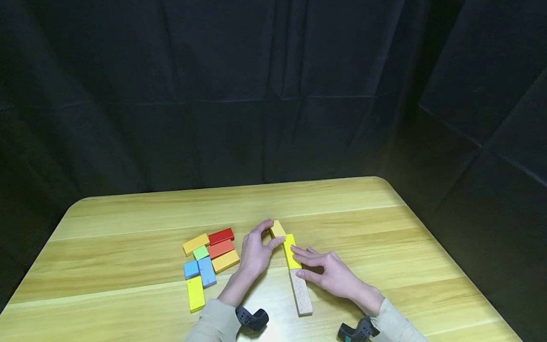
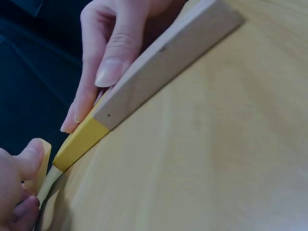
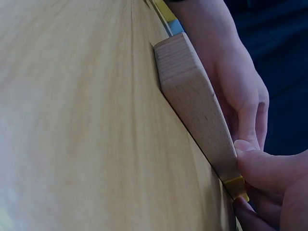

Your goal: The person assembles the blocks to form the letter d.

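Note:
In the head view, my left hand [image 1: 255,254] pinches a pale yellow block [image 1: 278,229] between thumb and fingers at the far end of a row. A bright yellow block [image 1: 290,251] comes after it, then a plain wooden block [image 1: 301,293] nearest me. With its fingers fairly straight, my right hand [image 1: 326,270] touches the row's right side, fingertips at the bright yellow block, thumb by the joint with the wooden one. The left wrist view shows the wooden block [image 2: 159,62] lying end to end with the yellow block [image 2: 82,142], and my left thumb [image 2: 32,156] against the pale block.
Left of my left hand lies a flat cluster of coloured blocks, including a red block [image 1: 221,236], a green block [image 1: 201,252], a blue block [image 1: 207,271] and a yellow block [image 1: 196,294]. A dark curtain [image 1: 231,95] hangs behind the wooden table [image 1: 128,213].

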Action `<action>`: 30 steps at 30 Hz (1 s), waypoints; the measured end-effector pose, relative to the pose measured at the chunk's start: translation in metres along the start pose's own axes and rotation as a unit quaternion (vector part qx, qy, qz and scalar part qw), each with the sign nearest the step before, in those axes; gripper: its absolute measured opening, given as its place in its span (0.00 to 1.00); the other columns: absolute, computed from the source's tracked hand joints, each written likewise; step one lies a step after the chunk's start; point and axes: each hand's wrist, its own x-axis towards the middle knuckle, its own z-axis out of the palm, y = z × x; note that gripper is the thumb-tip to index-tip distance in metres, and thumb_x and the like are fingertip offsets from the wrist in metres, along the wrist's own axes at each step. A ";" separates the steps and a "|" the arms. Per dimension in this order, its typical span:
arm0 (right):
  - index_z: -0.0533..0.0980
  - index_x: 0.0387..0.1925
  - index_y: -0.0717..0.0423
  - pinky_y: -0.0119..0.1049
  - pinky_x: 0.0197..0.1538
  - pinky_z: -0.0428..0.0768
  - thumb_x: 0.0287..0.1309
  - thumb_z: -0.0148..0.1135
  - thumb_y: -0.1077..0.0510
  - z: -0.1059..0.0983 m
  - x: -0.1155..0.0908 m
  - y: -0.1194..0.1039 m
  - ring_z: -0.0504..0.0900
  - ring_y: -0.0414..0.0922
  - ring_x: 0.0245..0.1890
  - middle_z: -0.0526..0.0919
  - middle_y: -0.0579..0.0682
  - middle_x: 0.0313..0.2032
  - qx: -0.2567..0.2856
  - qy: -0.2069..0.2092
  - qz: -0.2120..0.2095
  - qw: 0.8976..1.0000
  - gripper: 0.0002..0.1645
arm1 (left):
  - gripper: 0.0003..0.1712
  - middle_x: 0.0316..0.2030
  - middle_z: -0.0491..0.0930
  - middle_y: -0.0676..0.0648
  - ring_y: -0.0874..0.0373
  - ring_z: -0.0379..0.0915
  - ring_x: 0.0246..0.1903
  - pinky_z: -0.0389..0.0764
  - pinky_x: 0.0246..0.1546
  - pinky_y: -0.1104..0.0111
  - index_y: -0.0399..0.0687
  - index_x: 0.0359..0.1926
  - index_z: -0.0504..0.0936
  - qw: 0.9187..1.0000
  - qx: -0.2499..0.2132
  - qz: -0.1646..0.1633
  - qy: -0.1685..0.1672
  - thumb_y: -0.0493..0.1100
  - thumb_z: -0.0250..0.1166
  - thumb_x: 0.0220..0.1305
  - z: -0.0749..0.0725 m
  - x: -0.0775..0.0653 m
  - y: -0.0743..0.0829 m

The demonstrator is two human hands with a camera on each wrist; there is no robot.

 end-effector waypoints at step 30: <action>0.78 0.61 0.54 0.61 0.70 0.62 0.63 0.63 0.40 0.001 0.001 0.000 0.64 0.61 0.70 0.73 0.40 0.66 -0.007 0.003 -0.003 1.000 0.32 | 0.29 0.67 0.72 0.42 0.45 0.67 0.68 0.66 0.70 0.52 0.41 0.65 0.75 0.999 0.015 -0.009 -0.043 0.43 0.69 0.65 0.019 0.024 -0.001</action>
